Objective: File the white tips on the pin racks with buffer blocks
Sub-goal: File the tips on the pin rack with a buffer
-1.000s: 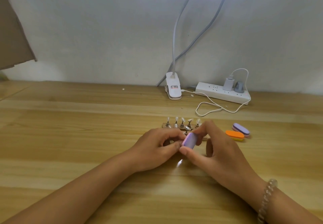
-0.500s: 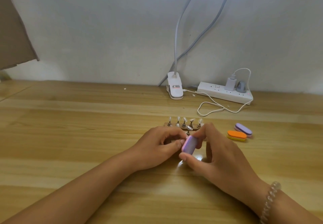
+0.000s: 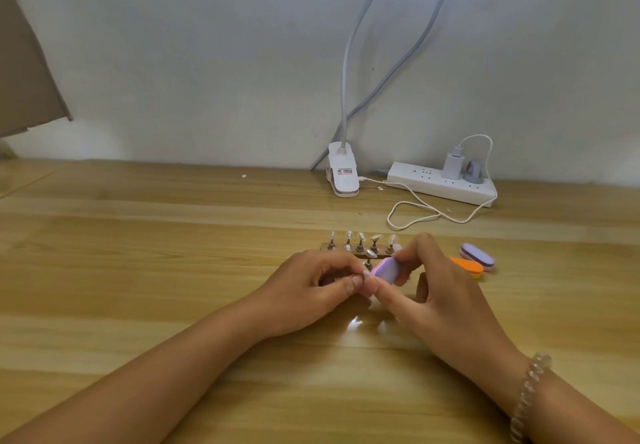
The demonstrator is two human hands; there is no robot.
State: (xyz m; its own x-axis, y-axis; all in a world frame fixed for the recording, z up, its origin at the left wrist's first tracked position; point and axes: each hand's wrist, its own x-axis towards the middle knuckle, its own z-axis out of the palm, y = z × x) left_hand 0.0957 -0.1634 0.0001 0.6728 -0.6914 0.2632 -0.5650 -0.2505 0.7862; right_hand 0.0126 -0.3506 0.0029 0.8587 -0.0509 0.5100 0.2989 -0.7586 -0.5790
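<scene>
The right hand grips a purple buffer block against a tip pinched in the left hand, near the pin rack. Filing looks midway; which rack tips are finished is unclear.

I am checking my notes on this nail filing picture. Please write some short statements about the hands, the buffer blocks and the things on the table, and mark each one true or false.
1. The right hand holds a purple buffer block. True.
2. The left hand lies flat and open on the table. False: its fingers are curled, pinching something small against the block.
3. Two spare buffer blocks, an orange one and a purple one, lie to the right of the hands. True.
4. The pin rack behind the hands is bare. False: its pins carry tips.
5. The power strip has nothing plugged in. False: a white charger and a grey plug sit in it.
</scene>
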